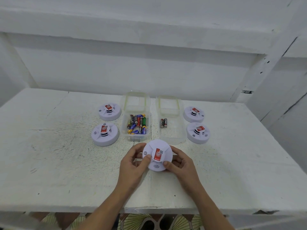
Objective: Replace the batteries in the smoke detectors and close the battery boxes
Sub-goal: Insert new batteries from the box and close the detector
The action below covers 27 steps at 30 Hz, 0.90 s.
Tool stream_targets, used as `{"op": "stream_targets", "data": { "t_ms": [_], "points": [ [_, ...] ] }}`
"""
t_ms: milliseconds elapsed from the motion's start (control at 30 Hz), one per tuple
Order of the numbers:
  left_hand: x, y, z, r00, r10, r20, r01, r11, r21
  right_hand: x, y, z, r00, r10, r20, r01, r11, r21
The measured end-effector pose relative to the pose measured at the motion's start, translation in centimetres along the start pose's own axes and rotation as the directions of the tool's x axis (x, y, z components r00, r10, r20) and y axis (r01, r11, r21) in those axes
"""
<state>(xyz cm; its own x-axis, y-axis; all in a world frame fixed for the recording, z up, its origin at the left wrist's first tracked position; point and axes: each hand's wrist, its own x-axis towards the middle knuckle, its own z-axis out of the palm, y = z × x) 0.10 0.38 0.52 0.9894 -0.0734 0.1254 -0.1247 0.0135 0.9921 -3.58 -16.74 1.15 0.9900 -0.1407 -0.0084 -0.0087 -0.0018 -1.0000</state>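
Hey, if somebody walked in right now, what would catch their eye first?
Probably the white smoke detector with its red label, held between the left hand and right hand at the table's near middle. Behind it sits a clear box of mixed colourful batteries, and beside that a second clear box holding just two.

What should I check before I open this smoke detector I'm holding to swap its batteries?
1. Grip: left hand and right hand both hold the smoke detector: ok.
2. Battery side facing you: not ok, the labelled front faces up.
3. Fresh supply: left box holds many batteries: ok.
4. Right box open, holding two batteries: ok.
5. Charge of any battery: cannot tell.
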Motion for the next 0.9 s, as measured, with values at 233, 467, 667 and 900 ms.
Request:
{"op": "stream_targets", "data": {
  "t_ms": [233, 467, 667, 900],
  "points": [
    [-0.2, -0.3, 0.1, 0.990, 0.053, -0.129, -0.030, 0.984, 0.176, -0.4, 0.3, 0.6, 0.997, -0.070, -0.016, 0.065, 0.973, -0.223],
    [-0.2, -0.4, 0.1, 0.983, 0.054, -0.176, 0.003, 0.950, 0.311, -0.6, 0.9, 1.1, 0.991, -0.134, -0.024, 0.098, 0.828, -0.552],
    [0.0, -0.4, 0.1, 0.980, 0.010, -0.199, 0.073, 0.911, 0.407, -0.6, 0.7, 1.9, 0.992, -0.128, 0.002, 0.096, 0.738, -0.668],
    [0.1, -0.5, -0.2, 0.990, 0.026, -0.138, 0.033, 0.914, 0.405, -0.6, 0.6, 1.8, 0.997, -0.075, -0.031, 0.037, 0.762, -0.646]
  ]
}}
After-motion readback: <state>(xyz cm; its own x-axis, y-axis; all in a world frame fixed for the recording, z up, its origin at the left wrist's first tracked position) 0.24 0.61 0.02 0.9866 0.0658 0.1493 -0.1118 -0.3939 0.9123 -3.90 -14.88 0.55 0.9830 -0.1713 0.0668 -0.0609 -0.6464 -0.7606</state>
